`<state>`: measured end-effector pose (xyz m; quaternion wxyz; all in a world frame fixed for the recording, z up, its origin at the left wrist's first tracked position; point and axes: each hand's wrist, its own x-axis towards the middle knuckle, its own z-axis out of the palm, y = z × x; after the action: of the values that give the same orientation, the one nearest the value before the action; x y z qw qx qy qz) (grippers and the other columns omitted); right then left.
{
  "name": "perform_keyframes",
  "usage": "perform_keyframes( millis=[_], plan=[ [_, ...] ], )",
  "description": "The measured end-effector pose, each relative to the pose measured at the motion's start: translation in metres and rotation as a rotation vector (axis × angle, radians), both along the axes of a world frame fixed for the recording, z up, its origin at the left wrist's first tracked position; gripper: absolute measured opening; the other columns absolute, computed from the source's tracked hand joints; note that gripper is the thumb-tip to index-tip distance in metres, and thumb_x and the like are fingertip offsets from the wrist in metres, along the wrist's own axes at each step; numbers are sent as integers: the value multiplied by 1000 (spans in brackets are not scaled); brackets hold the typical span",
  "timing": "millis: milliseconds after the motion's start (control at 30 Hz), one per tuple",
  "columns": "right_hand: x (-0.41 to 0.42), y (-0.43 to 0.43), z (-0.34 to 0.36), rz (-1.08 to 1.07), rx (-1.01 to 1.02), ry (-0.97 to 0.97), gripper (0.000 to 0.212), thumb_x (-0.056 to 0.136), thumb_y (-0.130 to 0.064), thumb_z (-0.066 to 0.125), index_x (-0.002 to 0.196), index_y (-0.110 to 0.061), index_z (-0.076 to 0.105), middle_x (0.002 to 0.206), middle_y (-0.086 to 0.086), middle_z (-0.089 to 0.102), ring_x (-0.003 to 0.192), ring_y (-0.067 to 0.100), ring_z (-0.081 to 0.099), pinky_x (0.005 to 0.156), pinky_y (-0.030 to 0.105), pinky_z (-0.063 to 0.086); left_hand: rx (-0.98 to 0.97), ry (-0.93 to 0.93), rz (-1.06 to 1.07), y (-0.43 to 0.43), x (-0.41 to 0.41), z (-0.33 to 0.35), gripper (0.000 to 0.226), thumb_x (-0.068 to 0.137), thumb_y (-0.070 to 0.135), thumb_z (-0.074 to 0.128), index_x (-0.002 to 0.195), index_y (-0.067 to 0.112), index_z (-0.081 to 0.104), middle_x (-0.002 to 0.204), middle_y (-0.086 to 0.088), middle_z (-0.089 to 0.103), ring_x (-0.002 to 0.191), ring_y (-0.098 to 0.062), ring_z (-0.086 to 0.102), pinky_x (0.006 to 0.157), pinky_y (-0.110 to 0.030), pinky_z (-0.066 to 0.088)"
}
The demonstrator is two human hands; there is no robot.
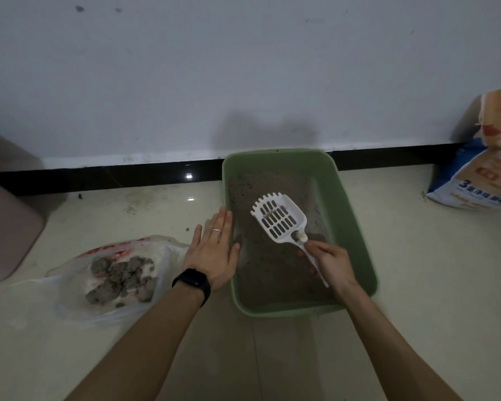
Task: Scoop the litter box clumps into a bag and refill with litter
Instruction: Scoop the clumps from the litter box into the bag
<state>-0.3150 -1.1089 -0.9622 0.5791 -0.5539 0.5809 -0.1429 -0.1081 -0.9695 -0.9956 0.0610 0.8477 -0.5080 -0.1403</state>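
A green litter box [356, 227] stands on the tiled floor against the wall, with a thin layer of grey litter inside. My right hand [330, 263] grips the handle of a white slotted scoop [279, 217], held above the litter with its toothed edge pointing to the far left. My left hand [213, 248] lies flat with straight fingers over the box's left rim, holding nothing. Left of the box, a clear plastic bag [70, 302] with red print lies open on the floor and holds several grey clumps [122, 277].
A blue and orange litter sack [480, 166] leans against the wall at the far right. A beige bin-like object [6, 221] stands at the far left. A black skirting strip runs along the wall. Small crumbs lie on the floor near the box.
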Motion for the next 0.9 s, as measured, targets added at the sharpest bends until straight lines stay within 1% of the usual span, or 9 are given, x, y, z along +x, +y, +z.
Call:
perform_keyframes(
  millis=[67,200,333,533,633,733,800,867,900],
  plan=[
    [-2,3,-4,-12,-29,-1,12,92,-22,64,97,-20,75,70,-5,74,47,12,50,44,22,40,7,-11,-3,0,-1,1,70,101,46,18,151,18,-22,155,3,-29,148,-14,-12,116,-37,-11],
    [-6,-1,-7,-3,-115,10,13,93,-24,63,93,-22,76,78,14,74,44,12,49,46,24,40,12,-8,-14,-2,-1,5,71,101,49,17,152,17,-20,159,1,-24,149,-15,-13,116,-38,-11],
    [-8,-4,-5,16,-161,24,16,93,-25,63,84,-24,75,78,19,72,44,13,49,50,27,41,35,-21,-43,0,5,5,72,100,54,13,151,18,-22,159,0,-24,148,-15,-14,117,-39,-11],
    [-1,9,21,102,-216,9,17,94,-24,61,96,-19,77,62,9,69,42,12,46,46,24,38,42,-42,-146,21,27,10,66,99,55,6,151,24,-20,159,6,-19,148,-11,-14,120,-41,-8],
    [16,23,42,235,-271,-2,18,95,-26,60,92,-19,76,52,-5,62,43,9,47,43,20,38,82,-74,-95,53,55,7,64,97,56,2,145,27,-30,159,7,-21,148,-13,-14,120,-41,-9],
    [51,48,57,420,-348,-11,15,93,-35,61,99,-32,74,67,-16,69,52,1,56,51,19,44,211,-87,1,101,89,1,72,96,60,9,147,25,-28,160,4,-21,148,-16,-14,120,-41,-10],
    [78,72,54,580,-468,9,20,93,-43,58,104,-35,73,83,-18,73,69,0,65,63,25,52,264,-77,62,137,110,-2,83,89,70,10,151,25,-21,161,3,-16,149,-17,-12,120,-40,-9],
    [100,92,39,794,-754,105,29,93,-39,51,115,-31,69,102,-12,73,88,11,69,73,32,55,332,-62,104,163,122,-6,97,80,80,15,153,24,-17,162,2,-14,149,-19,-11,120,-41,-8],
    [110,104,30,902,-917,182,33,88,-35,52,117,-30,67,103,-8,73,88,19,69,70,34,55,383,-53,124,174,127,-7,101,79,81,23,153,25,-16,162,2,-14,149,-19,-12,120,-42,-7]
  ],
)
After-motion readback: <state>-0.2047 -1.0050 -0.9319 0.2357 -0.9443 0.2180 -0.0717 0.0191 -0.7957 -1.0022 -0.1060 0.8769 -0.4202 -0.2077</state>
